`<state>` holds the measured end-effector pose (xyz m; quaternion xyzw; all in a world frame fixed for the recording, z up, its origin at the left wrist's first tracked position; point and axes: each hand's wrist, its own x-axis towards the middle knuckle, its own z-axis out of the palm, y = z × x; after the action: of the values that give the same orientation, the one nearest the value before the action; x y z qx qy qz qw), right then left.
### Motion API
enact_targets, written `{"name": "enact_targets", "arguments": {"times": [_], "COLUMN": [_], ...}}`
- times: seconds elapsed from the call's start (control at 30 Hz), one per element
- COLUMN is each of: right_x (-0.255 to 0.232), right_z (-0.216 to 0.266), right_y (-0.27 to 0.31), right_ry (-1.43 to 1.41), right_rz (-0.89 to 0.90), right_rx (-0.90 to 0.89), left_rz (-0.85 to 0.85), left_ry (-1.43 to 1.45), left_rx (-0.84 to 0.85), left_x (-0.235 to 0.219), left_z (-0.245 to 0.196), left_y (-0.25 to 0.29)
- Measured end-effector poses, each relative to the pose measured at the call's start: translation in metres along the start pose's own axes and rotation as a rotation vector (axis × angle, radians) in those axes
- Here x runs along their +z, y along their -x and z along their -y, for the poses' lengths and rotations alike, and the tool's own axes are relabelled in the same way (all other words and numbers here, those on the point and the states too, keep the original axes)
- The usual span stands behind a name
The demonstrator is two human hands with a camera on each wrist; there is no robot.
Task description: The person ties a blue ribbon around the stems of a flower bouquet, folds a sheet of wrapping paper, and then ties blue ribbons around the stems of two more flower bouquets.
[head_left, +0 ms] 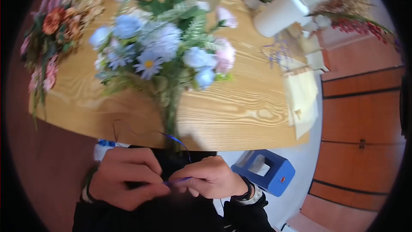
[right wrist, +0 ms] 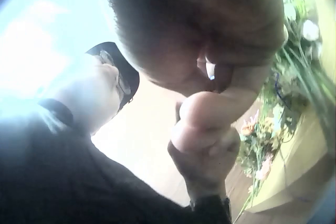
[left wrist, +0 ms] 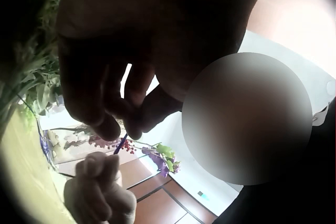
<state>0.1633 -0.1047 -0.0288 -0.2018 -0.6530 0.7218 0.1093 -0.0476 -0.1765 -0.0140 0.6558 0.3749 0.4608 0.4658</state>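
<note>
Close together below the table's front edge, my left hand (head_left: 128, 176) and right hand (head_left: 211, 177) both pinch a thin blue-purple ribbon (head_left: 178, 181). In the left wrist view a short taut length of the ribbon (left wrist: 121, 143) runs between the two hands' fingertips. Part of the ribbon loops up over the table edge beside the stems. A bouquet (head_left: 150, 45) of blue, pink and white flowers with green leaves lies on the wooden table, its stems (head_left: 170, 116) pointing toward me. In the right wrist view the fingers largely hide the ribbon.
Orange, cream and pink flowers (head_left: 56, 28) lie at the table's left side. A white roll (head_left: 281, 13), curly purple ribbon (head_left: 278, 53) and cream sheets (head_left: 302, 99) are on the right. A blue bin (head_left: 267, 172) stands on the floor, right of my hands.
</note>
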Motion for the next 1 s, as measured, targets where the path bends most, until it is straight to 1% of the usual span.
{"name": "enact_targets", "arguments": {"times": [0.07,0.1,0.13,0.17,0.2,0.23,0.27,0.33,0.37,0.4,0.47,0.53,0.57,0.6,0.67,0.7,0.73,0.77,0.8,0.83,0.87,0.9,0.93,0.97,1.0], "right_x": [-0.025,-0.035,-0.055,-0.08,-0.103,-0.13,-0.161,-0.218,-0.247,-0.271,-0.309,-0.355,-0.369,-0.38,-0.401,-0.403,-0.403,-0.401,-0.401,-0.386,-0.366,-0.352,-0.364,-0.387,-0.401], "right_z": [0.005,0.004,0.013,0.026,0.045,0.052,0.055,0.07,0.076,0.079,0.102,0.116,0.116,0.112,0.088,0.074,0.06,0.042,0.029,0.025,0.018,0.013,-0.004,-0.03,-0.043], "right_y": [0.016,0.028,0.032,0.037,0.038,0.033,0.031,0.029,0.027,0.025,0.02,0.013,0.008,0.005,-0.003,-0.01,-0.016,-0.018,-0.024,-0.037,-0.044,-0.05,-0.053,-0.053,-0.055], "right_ry": [0.072,-0.145,-0.241,-0.037,0.011,0.286,0.333,0.445,0.509,0.561,0.575,0.508,0.545,0.578,0.517,0.525,0.546,0.526,0.515,0.505,0.557,0.608,0.605,0.664,0.724], "right_rz": [-0.029,-0.226,-0.375,-0.564,-0.715,-0.904,-0.992,-1.018,-1.054,-1.08,-1.239,-1.237,-1.231,-1.224,-1.028,-0.979,-0.94,-0.935,-0.946,-0.933,-0.955,-0.977,-0.98,-0.921,-0.86], "right_rx": [-0.066,-0.113,-0.177,-0.133,-0.068,-0.06,-0.11,-0.136,-0.167,-0.201,-0.194,-0.302,-0.294,-0.285,-0.232,-0.194,-0.154,-0.151,-0.14,-0.155,-0.058,0.04,0.029,0.046,0.062], "left_rz": [-0.177,-0.227,-0.22,-0.445,-0.669,-0.632,-0.635,-0.626,-0.594,-0.626,-0.609,-0.53,-0.561,-0.559,-0.592,-0.655,-0.662,-0.652,-0.682,-0.612,-0.529,-0.623,-0.625,-0.676,-0.73], "left_ry": [-0.118,-0.187,-0.182,-0.137,-0.088,-0.107,-0.107,-0.258,-0.355,-0.38,-0.549,-0.846,-0.843,-0.829,-0.624,-0.675,-0.404,-0.12,-0.139,-0.212,-0.278,-0.363,-0.372,-0.391,-0.408], "left_rx": [-0.154,-0.088,-0.069,-0.278,-0.488,-0.523,-0.511,-0.461,-0.462,-0.478,-0.491,-0.534,-0.477,-0.458,-0.561,-0.601,-0.666,-0.696,-0.698,-0.616,-0.533,-0.426,-0.419,-0.456,-0.494], "left_x": [0.007,0.009,0.015,0.023,0.03,0.029,0.035,0.043,0.047,0.051,0.055,0.054,0.052,0.052,0.047,0.038,0.029,0.023,0.017,0.01,0.003,0.002,-0.003,-0.008,-0.012], "left_z": [0.007,0.021,0.029,0.034,0.04,0.054,0.063,0.076,0.077,0.078,0.079,0.081,0.082,0.089,0.093,0.085,0.076,0.067,0.067,0.072,0.079,0.089,0.08,0.066,0.051], "left_y": [-0.004,-0.006,-0.008,-0.006,-0.005,0.002,0.003,0.004,0.003,-0.001,-0.014,-0.022,-0.025,-0.023,-0.02,-0.017,-0.016,-0.014,-0.008,-0.001,0.007,0.016,0.021,0.025,0.029]}}
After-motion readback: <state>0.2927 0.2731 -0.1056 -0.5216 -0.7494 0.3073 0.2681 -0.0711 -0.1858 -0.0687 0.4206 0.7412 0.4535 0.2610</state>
